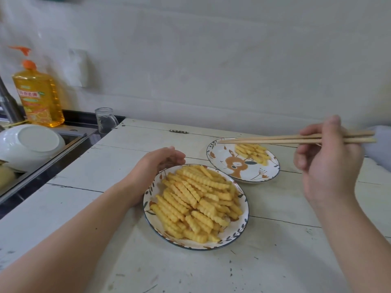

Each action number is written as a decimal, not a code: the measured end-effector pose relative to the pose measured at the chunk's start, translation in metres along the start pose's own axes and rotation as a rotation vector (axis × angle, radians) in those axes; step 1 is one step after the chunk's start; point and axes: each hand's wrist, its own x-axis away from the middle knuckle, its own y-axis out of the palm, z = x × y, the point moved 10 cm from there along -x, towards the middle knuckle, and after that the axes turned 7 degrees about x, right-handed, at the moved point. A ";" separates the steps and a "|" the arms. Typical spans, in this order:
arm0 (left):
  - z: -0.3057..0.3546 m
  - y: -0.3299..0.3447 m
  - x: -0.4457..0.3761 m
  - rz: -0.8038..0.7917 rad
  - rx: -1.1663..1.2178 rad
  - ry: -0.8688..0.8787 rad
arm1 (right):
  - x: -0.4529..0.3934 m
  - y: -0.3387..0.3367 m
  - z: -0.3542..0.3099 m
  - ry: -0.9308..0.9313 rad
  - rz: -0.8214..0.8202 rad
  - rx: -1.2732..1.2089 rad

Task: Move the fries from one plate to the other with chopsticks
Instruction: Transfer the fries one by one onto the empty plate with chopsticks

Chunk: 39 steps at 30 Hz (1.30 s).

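Crinkle fries (196, 203) heaped on near plate (148, 199), few on deer plate (218, 157), chopsticks (264, 140) raised

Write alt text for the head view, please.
The right hand holds chopsticks above a deer plate with few fries. The left hand steadies a full plate.
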 end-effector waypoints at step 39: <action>0.002 0.001 0.001 0.003 -0.007 0.003 | 0.004 0.015 0.008 0.150 -0.100 -0.248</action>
